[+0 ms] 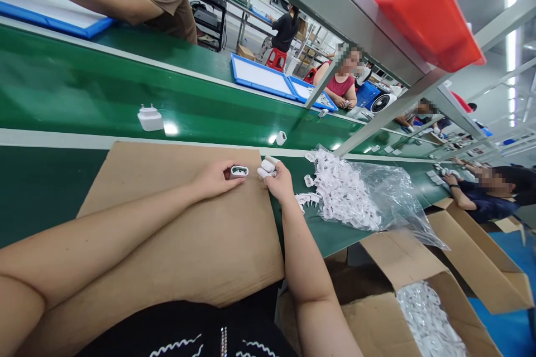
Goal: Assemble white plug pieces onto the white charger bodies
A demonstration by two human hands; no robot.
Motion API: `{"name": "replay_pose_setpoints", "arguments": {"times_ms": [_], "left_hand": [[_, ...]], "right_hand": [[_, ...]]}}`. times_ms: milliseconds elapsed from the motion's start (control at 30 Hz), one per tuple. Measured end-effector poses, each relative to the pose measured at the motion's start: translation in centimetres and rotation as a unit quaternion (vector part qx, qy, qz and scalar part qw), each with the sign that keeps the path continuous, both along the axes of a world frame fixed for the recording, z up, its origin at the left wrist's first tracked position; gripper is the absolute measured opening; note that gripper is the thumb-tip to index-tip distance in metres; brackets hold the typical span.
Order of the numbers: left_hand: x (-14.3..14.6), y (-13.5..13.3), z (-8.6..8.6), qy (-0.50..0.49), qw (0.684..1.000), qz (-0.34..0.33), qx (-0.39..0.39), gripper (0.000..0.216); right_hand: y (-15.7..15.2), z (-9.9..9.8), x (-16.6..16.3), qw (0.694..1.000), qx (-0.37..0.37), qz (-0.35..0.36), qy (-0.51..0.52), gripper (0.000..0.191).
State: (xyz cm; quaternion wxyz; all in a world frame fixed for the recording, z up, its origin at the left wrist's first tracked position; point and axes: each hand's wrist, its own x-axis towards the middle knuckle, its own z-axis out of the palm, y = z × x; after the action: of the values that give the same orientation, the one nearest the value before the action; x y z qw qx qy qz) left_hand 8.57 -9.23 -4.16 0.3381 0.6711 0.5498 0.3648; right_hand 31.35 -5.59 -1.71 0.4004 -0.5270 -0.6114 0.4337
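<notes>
Cardboard [180, 245] covers part of the near worktop [37, 189] and reaches back to the person's front, probably to serve as a soft pad under the work. Above its far right corner, the left hand [213, 179] holds a white case [239, 171], fingers clamped on its two long sides, which leaves the mouth uncovered and the green inside in view. Just beside it, apart from the case, the right hand [281, 183] has its fingers drawn together on what seems a small white piece [268, 166]; pale fingertip covers may blend with it, so its shape is unclear. White parts [343, 189] spill from a clear bag [393, 189] near that hand, presumably for a short reach. Beyond, a plug [150, 119] rests pins up on the green belt [84, 89].
</notes>
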Motion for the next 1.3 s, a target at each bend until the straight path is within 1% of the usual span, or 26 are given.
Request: {"name": "replay_pose_setpoints", "arguments": {"times_ms": [67, 133, 233, 300, 400, 467, 567, 633, 767, 967, 1033, 1200, 1300], "left_hand": [[0.0, 0.1, -0.2, 0.0, 1.0, 0.0, -0.003, 0.049], [-0.1, 0.2, -0.1, 0.002, 1.0, 0.005, -0.009, 0.049], [-0.1, 0.2, 0.0, 0.004, 1.0, 0.005, -0.01, 0.05], [-0.1, 0.2, 0.1, 0.0, 1.0, 0.002, -0.005, 0.051], [-0.2, 0.2, 0.2, -0.006, 1.0, -0.001, -0.006, 0.054], [-0.2, 0.2, 0.2, -0.011, 1.0, -0.006, -0.011, 0.056], [-0.2, 0.2, 0.5, -0.025, 0.999, -0.014, -0.015, 0.056], [-0.2, 0.1, 0.7, -0.035, 0.999, -0.016, -0.016, 0.054], [-0.2, 0.0, 0.8, -0.05, 0.998, -0.022, -0.018, 0.054], [-0.2, 0.0, 0.8, -0.032, 0.999, -0.021, -0.011, 0.051], [-0.3, 0.0, 0.9, -0.029, 0.999, -0.025, -0.009, 0.051], [-0.3, 0.1, 0.8, -0.039, 0.999, -0.03, -0.016, 0.054], [-0.3, 0.2, 0.6, -0.058, 0.997, -0.036, -0.019, 0.057]], "right_hand": [[0.1, -0.1, -0.2, 1.0, 0.015, -0.017, -0.012, 0.045], [-0.1, -0.4, -0.7, 0.999, 0.038, -0.017, -0.004, 0.035], [-0.5, -0.6, -2.0, 0.995, 0.086, 0.001, 0.046, 0.033], [-0.9, -0.5, -2.9, 0.99, 0.129, 0.023, 0.051, 0.032], [-1.5, 0.0, -3.7, 0.98, 0.196, 0.032, -0.019, 0.027], [-1.7, 0.5, -4.0, 0.972, 0.221, 0.025, -0.074, 0.025], [-1.8, 0.9, -4.3, 0.968, 0.212, 0.038, -0.129, 0.022], [-1.9, 1.0, -4.4, 0.968, 0.192, 0.056, -0.152, 0.022], [-1.9, 0.9, -4.5, 0.966, 0.165, 0.067, -0.185, 0.023], [-1.6, 0.7, -4.2, 0.941, 0.21, 0.099, -0.245, 0.027], [-1.6, 0.7, -4.1, 0.941, 0.219, 0.102, -0.239, 0.027], [-1.7, 0.7, -4.1, 0.95, 0.234, 0.09, -0.186, 0.023], [-1.7, 0.7, -4.2, 0.95, 0.216, 0.092, -0.207, 0.023]]}}
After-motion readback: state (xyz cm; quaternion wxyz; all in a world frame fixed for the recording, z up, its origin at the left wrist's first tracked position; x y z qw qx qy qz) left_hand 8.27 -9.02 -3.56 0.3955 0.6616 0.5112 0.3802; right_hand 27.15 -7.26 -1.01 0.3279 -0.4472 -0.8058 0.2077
